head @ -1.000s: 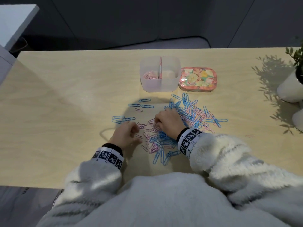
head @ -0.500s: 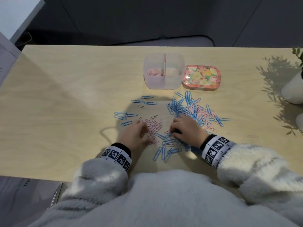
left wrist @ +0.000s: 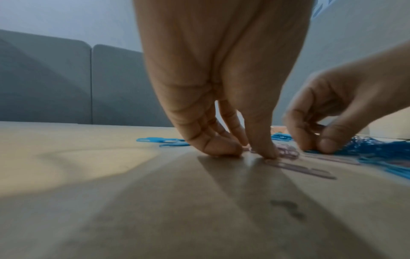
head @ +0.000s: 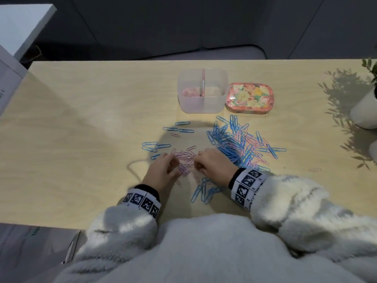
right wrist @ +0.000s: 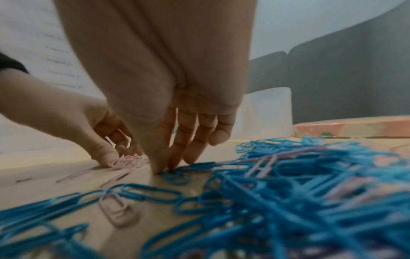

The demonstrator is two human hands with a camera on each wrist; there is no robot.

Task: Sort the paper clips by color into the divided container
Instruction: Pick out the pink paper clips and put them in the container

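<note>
Your wooden table (head: 81, 129) carries the whole job: the clear divided container (head: 202, 103) stands at the far side with pink clips in its left compartment, its floral lid (head: 250, 98) set just beside it, likely parked to keep the opening free. The main heap of blue paper clips (head: 228, 144), pink ones mixed in, spreads to your right. Between your hands lies a small cluster of pink paper clips (head: 186, 159), apparently raked together for one scoop. Your left hand (head: 163, 170) pinches at that cluster, fingertips down; your right hand (head: 214, 164) presses curled fingers (right wrist: 175, 157) to the tabletop at the blue heap's edge, gripping nothing clearly visible.
</note>
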